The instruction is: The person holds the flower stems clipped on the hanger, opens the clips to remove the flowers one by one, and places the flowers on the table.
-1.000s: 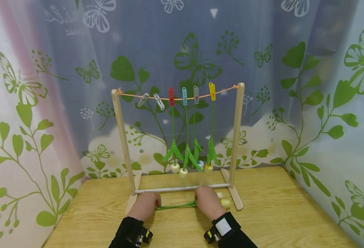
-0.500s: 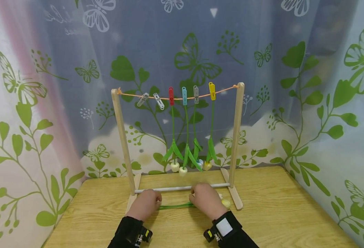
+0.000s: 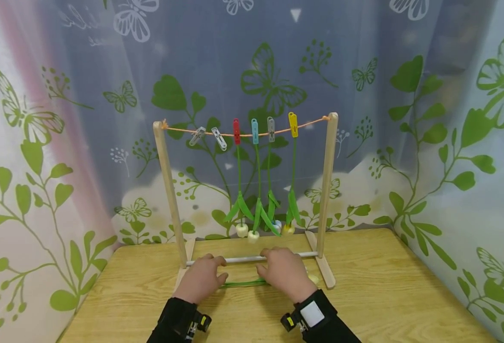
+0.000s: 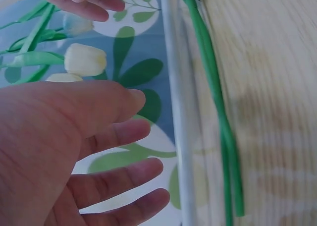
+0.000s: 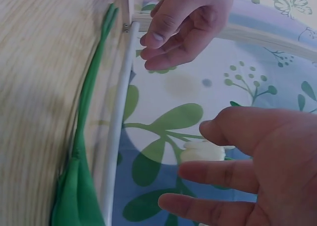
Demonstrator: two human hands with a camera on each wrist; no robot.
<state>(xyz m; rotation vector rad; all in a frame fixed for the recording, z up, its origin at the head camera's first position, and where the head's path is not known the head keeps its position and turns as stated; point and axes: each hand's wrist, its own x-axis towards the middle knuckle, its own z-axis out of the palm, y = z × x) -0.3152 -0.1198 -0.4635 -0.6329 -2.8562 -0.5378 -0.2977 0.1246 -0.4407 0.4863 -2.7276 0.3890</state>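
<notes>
Fingers (image 4: pixel 131 177) of the left hand (image 3: pixel 201 277) and right hand (image 3: pixel 287 272) spread loosely and hold nothing; both wrist views show them apart from the green stems (image 4: pixel 215 82). Beneath all lies the desk (image 3: pixel 363 305), bearing a wooden rack (image 3: pixel 327 181). Within the rack, four flowers hang heads down (image 3: pixel 257 214). Seemingly two loose flowers (image 3: pixel 244 283) lie on the desk just in front of the rack's bottom bar (image 3: pixel 245 259). The hands appear to be tending these; doing that well likely calls for light, level contact at two spaced points, without knocking the rack. Their long axis runs roughly parallel to the bar: stem ends toward the rack's left side, heads (image 3: pixel 313 279), partly hidden, toward its right. Smallest, clothes pegs (image 3: pixel 219 139) sit along the rack's cord (image 3: pixel 180 129); the two leftmost carry no flower.
</notes>
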